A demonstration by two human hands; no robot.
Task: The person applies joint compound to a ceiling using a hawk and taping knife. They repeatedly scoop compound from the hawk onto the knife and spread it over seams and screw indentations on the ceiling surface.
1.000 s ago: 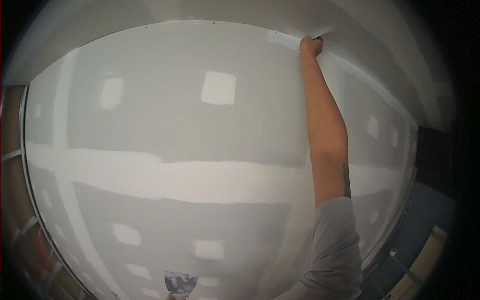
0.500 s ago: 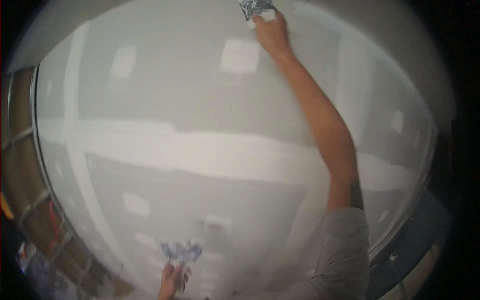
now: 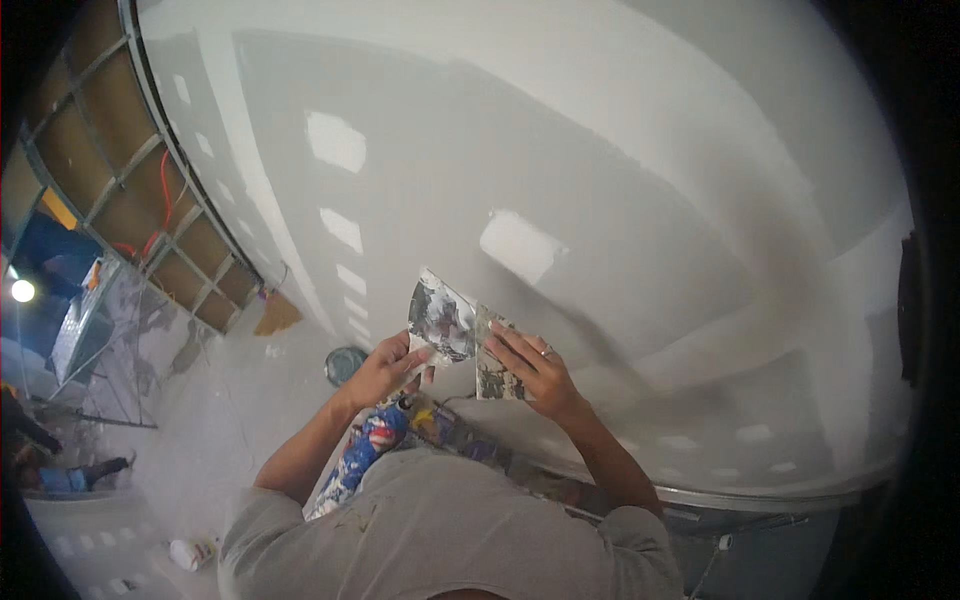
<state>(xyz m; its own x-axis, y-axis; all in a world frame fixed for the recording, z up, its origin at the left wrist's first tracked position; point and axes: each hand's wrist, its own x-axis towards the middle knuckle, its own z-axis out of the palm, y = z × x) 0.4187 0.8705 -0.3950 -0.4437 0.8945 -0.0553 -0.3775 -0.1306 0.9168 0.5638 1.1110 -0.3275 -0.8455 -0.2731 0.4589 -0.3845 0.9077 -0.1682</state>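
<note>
Before my chest, my left hand (image 3: 385, 370) grips a wide putty knife (image 3: 440, 318) whose blade is smeared with white and grey compound. Its blade edges meet or nearly meet a second wide putty knife (image 3: 490, 382), stained and crusted, in my right hand (image 3: 540, 375). The fingers of that hand lie across the blade; its handle is hidden. Behind both knives rises the grey plasterboard wall (image 3: 400, 80), with white compound bands along the joints and a white patch (image 3: 522, 247) just above my right hand.
Bare metal wall framing (image 3: 105, 195) stands at the left, with a red cable (image 3: 166, 190). A broom (image 3: 277, 314) leans in the corner near a round bucket (image 3: 345, 365). Blue-and-white bags (image 3: 375, 435) lie below my hands. A white container (image 3: 190, 553) is at lower left.
My right hand has come down from high on the wall with its putty knife. My left hand has brought its knife up beside it. The view has tilted down, showing floor and torso.
</note>
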